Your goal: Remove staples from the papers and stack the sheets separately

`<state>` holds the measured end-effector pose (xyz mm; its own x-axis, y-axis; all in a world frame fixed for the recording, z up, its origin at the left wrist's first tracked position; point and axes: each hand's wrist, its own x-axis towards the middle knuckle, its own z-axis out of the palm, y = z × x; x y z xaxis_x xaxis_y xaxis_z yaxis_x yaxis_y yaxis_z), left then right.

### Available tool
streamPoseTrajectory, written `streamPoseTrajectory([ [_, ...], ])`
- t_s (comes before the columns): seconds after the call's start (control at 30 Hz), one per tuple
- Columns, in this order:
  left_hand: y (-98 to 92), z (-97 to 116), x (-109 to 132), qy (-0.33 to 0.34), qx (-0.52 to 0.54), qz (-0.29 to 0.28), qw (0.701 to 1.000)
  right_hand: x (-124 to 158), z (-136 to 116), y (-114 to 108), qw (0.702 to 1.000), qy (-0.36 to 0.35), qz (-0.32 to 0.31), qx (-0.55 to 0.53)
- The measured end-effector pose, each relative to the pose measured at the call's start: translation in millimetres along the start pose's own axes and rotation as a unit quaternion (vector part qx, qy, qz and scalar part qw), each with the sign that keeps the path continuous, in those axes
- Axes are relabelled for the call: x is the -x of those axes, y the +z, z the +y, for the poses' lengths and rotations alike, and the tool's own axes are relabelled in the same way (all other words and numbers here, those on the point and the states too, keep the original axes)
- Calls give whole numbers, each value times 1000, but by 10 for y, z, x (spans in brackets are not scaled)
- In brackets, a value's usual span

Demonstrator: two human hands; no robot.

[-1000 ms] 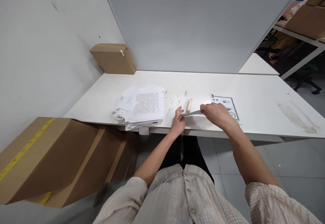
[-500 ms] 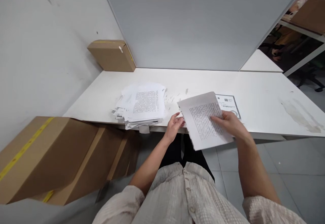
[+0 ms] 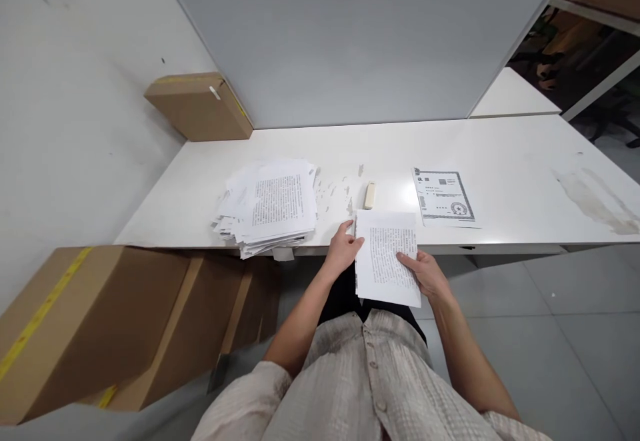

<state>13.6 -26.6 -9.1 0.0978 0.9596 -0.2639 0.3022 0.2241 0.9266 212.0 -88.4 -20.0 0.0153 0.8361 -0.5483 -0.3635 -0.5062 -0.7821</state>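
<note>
Printed paper sheets [image 3: 383,261] are held in front of my body, at the table's near edge. My right hand [image 3: 427,273] grips their right side, thumb on top and the fingers hidden beneath. At the left edge, my left hand [image 3: 344,249] closes on the sheets with its thumb over the margin. Just beyond the sheets lies a small cream-coloured bar-shaped object [image 3: 370,195]. To the left is an uneven stack of printed papers [image 3: 280,201]. A certificate-like sheet with a patterned border [image 3: 445,198] lies flat to the right.
The white table [image 3: 510,181] has worn patches at its right end. A cardboard box [image 3: 200,108] stands in the back left corner against a grey panel [image 3: 360,41]. Larger cardboard boxes [image 3: 135,314] sit on the left, below table height.
The sheets have moved left and nearer my body and turned more upright. My left hand has taken hold of their left edge. The cream object and the whole certificate-like sheet are now uncovered.
</note>
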Motion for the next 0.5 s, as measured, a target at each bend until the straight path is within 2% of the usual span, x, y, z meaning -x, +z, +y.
streamPoseTrajectory([
  [0.17,-15,107,-30,-8,-65,-28,997,3,-6,-23,1000,13,17,14],
  [0.5,-7,58,-113,2,-102,-32,994,3,22,14,998,29,55,12],
])
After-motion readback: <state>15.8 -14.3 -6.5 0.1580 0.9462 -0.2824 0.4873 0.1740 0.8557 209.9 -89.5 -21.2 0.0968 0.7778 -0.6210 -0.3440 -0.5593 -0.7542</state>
